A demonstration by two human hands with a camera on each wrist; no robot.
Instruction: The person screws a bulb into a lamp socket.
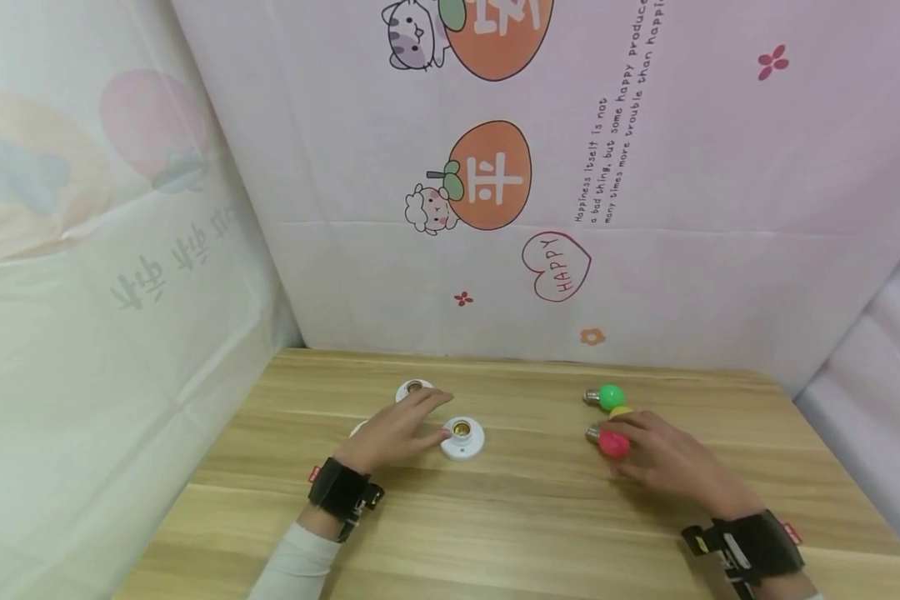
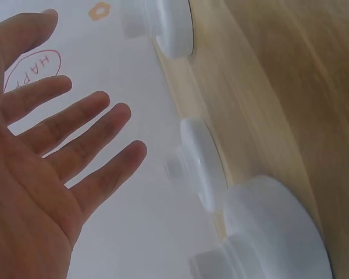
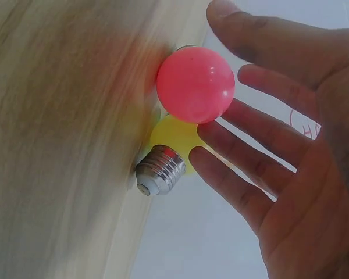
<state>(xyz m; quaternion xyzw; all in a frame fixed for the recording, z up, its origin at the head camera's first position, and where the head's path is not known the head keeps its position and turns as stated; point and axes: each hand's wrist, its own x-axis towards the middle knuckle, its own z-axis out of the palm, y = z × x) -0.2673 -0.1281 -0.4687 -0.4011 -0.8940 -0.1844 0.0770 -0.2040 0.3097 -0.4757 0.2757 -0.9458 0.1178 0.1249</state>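
Note:
My left hand [image 1: 390, 433] hovers over white round lamp sockets, fingers spread and nothing held. One lamp socket [image 1: 462, 439] with a brass-coloured inside lies by its thumb, another [image 1: 414, 389] is behind the fingers, and a third is mostly hidden under the hand. In the left wrist view three sockets [image 2: 200, 165] stand apart from the fingers. On the right, my right hand [image 1: 663, 462] is at a red light bulb [image 1: 613, 443], thumb and fingers extended around it without gripping. Below it in the right wrist view is a yellow bulb [image 3: 177, 136] with a silver screw base.
A green bulb [image 1: 611, 397] lies behind the yellow one. The wooden table [image 1: 465, 533] meets a printed white cloth [image 1: 390, 292] at its back edge, and more cloth hangs at both sides.

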